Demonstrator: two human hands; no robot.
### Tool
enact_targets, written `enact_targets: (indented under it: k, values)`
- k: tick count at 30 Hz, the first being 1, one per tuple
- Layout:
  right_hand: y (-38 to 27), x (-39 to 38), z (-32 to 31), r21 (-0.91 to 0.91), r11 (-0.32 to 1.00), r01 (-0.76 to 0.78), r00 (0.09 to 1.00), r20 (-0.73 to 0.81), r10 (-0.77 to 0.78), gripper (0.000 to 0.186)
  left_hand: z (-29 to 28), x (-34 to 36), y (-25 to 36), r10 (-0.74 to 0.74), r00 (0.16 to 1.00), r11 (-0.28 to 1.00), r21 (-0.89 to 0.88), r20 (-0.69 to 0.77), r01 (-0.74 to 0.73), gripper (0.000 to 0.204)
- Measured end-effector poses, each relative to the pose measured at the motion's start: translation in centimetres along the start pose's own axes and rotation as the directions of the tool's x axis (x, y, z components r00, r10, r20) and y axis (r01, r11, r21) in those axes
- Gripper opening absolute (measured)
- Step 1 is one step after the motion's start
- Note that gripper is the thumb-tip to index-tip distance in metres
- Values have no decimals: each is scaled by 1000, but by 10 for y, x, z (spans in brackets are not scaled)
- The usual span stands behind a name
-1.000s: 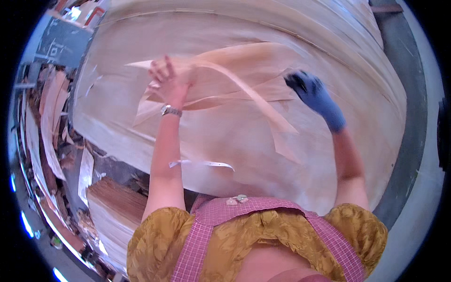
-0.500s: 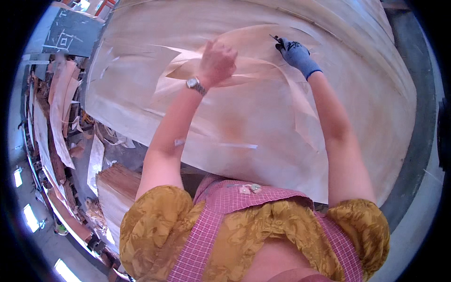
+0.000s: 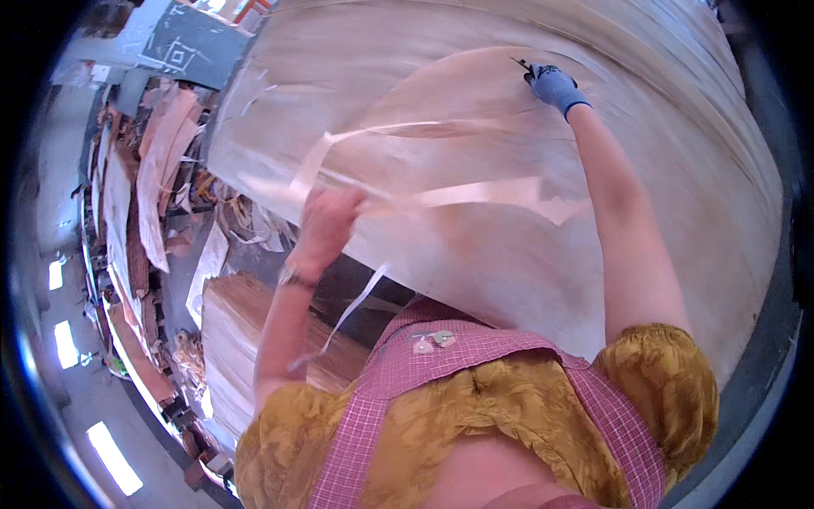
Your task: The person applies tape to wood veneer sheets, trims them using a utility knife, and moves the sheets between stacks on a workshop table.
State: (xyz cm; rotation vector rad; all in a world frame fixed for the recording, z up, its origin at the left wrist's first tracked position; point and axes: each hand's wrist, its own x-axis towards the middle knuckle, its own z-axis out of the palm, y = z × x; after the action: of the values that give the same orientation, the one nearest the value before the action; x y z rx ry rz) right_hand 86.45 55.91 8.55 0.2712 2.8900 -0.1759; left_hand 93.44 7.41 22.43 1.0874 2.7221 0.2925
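Observation:
A large pale wood veneer sheet [image 3: 678,212] covers the work surface before me. My left hand [image 3: 331,225], bare and with a watch at the wrist, is closed at the sheet's near left edge. It grips a loose, thin veneer strip [image 3: 483,193] that trails back to the right across the sheet; motion blurs the fingers somewhat. Far out on the sheet, my right hand [image 3: 553,87] wears a blue-grey glove. Its fingers are closed round a small dark pointed tool [image 3: 520,64], whose exact kind I cannot make out.
A narrow white strip [image 3: 360,297] dangles beside my left forearm. Below it lies a brown-edged veneer stack [image 3: 242,339]. Long veneer offcuts [image 3: 161,182] and scraps are heaped at the left. A dark board with chalk marks [image 3: 195,47] stands at the far left.
My left hand has swung left and toward me, drawing the veneer strip along. The white strip now hangs off the sheet's edge. My right hand stays far out, and the view has shifted.

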Motion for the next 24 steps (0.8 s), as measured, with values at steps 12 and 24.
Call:
enact_targets:
  k: [12,24]
  values:
    - [10,9,13,-9,1000,18,993,-114,-19,35,-4,-161,-79,-505,834,861,58,220,506,46]
    - [-7,8,10,135,975,-179,974,-118,195,34,117,282,1,148,985,986,-65,-87,-154,43]
